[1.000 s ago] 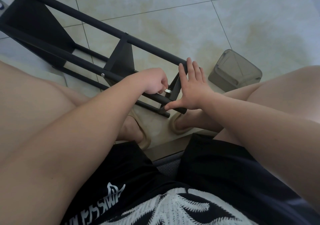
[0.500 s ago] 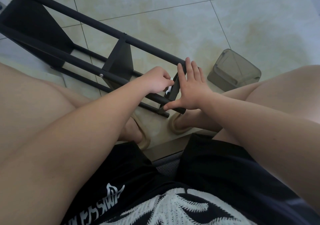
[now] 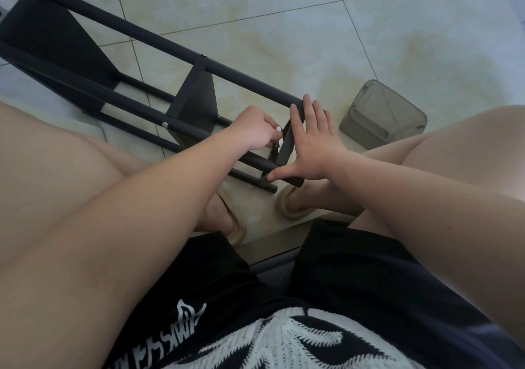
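Since a second ago the left hand (image 3: 255, 132) has shifted a little toward the right hand (image 3: 315, 147) and turned at the wrist. The small pale metal piece (image 3: 279, 128) that showed under its knuckles now pokes out beyond its fingertips. The right hand has kept its place.

The left hand is curled tight, back uppermost, with its fingers pinching that piece just beside the inner face of the flat black end plate (image 3: 285, 149). Whether the piece is a key or a screw cannot be told. The right hand is spread fully open, fingers straight and close together, pressed flat on the outer face of the same plate. Its thumb (image 3: 284, 174) is stretched out onto the end of the nearer tube, and it grips nothing.

The plate closes the near end of a long black metal frame of round tubes and flat panels (image 3: 159, 40). The frame lies on the pale glazed tile floor (image 3: 284, 27), running from the far left of the floor down to the person's feet. A smoky grey translucent plastic box (image 3: 383, 113) stands on the floor to the right of the right hand, near it and apart from the frame. Below the hands, two tan slippers (image 3: 292, 208) rest on the floor, the right one just under the frame's near end. Black shorts (image 3: 355, 283) fill the foreground.
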`<move>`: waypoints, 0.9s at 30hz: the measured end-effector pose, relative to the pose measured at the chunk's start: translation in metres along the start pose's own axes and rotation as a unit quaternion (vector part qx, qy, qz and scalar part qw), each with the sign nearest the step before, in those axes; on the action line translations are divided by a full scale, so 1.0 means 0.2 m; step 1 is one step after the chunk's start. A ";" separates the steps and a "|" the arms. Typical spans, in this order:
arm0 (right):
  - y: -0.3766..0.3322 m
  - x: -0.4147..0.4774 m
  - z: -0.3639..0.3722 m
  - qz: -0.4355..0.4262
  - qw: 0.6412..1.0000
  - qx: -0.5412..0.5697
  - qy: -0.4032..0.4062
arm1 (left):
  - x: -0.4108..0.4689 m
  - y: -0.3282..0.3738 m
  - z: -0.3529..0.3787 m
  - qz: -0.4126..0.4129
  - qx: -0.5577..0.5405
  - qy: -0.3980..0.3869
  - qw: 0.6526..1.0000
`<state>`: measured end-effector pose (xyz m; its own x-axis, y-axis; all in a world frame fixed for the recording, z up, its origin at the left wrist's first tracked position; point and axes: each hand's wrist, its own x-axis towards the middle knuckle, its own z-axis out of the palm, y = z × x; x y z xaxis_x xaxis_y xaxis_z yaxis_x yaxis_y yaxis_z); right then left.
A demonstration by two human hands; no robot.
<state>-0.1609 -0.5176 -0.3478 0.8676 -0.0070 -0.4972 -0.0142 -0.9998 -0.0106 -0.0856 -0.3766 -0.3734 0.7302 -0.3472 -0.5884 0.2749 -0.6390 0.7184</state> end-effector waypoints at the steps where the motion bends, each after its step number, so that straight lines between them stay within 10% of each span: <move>1: 0.00 0.00 0.00 0.000 1.000 0.000 0.000 | 0.00 0.00 0.00 0.000 -0.005 -0.001 1.000; 27: -0.01 -0.01 0.00 0.001 1.000 0.006 -0.003 | 0.00 0.00 -0.03 -0.020 -0.013 -0.032 0.999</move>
<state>-0.1616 -0.5162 -0.3468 0.8641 -0.0079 -0.5032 -0.0207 -0.9996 -0.0197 -0.0817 -0.3733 -0.3722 0.6780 -0.3655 -0.6377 0.3189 -0.6355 0.7032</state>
